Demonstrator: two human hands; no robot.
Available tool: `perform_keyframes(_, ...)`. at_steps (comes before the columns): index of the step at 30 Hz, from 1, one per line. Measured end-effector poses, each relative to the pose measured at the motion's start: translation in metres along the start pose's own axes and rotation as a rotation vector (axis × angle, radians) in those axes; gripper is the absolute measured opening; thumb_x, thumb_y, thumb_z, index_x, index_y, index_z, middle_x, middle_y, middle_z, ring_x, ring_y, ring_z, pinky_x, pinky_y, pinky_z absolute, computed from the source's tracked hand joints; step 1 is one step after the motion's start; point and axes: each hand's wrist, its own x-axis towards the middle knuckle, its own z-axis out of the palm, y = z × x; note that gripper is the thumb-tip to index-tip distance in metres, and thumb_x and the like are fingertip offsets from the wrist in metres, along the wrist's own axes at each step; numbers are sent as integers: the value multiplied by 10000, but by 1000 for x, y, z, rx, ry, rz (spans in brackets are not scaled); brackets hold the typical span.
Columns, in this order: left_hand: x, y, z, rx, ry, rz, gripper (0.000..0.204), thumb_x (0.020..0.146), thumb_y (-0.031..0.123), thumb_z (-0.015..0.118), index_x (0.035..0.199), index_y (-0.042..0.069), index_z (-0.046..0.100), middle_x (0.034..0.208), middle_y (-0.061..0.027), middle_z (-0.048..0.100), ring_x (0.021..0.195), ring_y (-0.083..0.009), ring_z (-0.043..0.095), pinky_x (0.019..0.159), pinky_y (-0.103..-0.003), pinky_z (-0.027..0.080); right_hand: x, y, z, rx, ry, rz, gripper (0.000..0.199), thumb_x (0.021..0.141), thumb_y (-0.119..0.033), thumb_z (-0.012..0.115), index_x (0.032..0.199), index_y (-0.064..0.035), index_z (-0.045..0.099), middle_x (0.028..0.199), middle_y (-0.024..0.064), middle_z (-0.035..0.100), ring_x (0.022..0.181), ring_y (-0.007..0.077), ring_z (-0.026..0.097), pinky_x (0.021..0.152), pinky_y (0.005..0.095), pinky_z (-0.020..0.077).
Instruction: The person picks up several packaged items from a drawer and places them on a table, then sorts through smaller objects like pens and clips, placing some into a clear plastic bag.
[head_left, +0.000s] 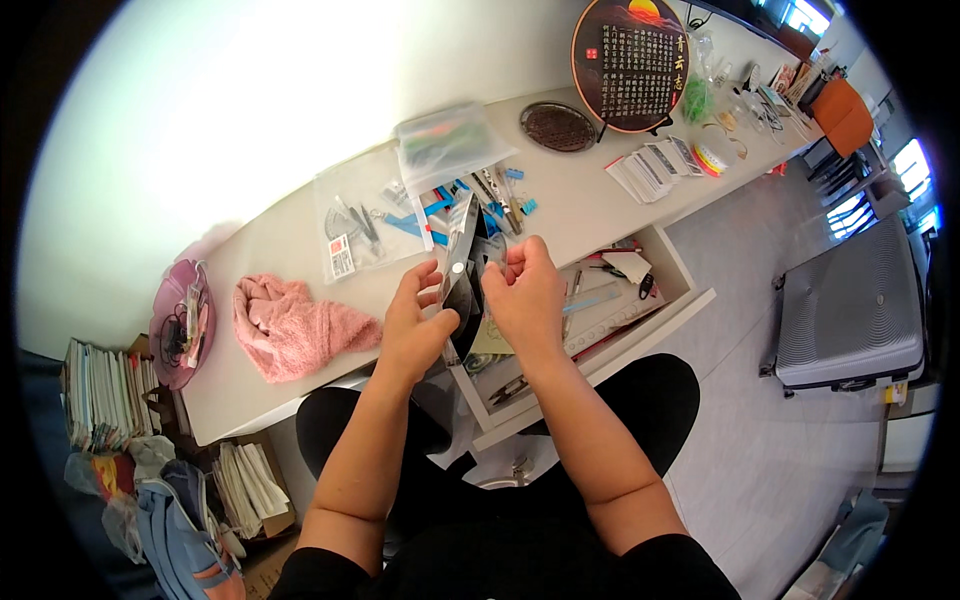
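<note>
Both hands are raised over the open drawer (640, 290) of the white desk (280, 250). The left hand (415, 320) pinches a flat, dark, glossy sheet (460, 265) upright by its edge, likely for handling; the right hand (525, 290) is curled closed beside it, contact unclear.

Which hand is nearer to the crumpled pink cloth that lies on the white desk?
Left. The left hand is just right of the crumpled pink cloth, while the right hand is further right, beyond the left one.
</note>
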Motion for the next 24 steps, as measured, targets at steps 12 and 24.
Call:
perform_keyframes(12,-1,6,-1,-31,-1,-49,644,679,-34,517,1309,-1,389,1196,-158,495,1020,-224,517,826,-311,451,1,-9,-2,259,-138,310,221,749,-72,654,873,2,486,652,32,487,406,115,506,334,262,389)
perform_keyframes(24,3,-7,-4,274,14,197,589,681,16,573,1253,-15,435,1154,-207,578,961,-273,605,821,-332,480,9,-13,2,425,-289,542,236,721,-58,648,852,-4,459,672,59,504,364,113,468,299,254,365)
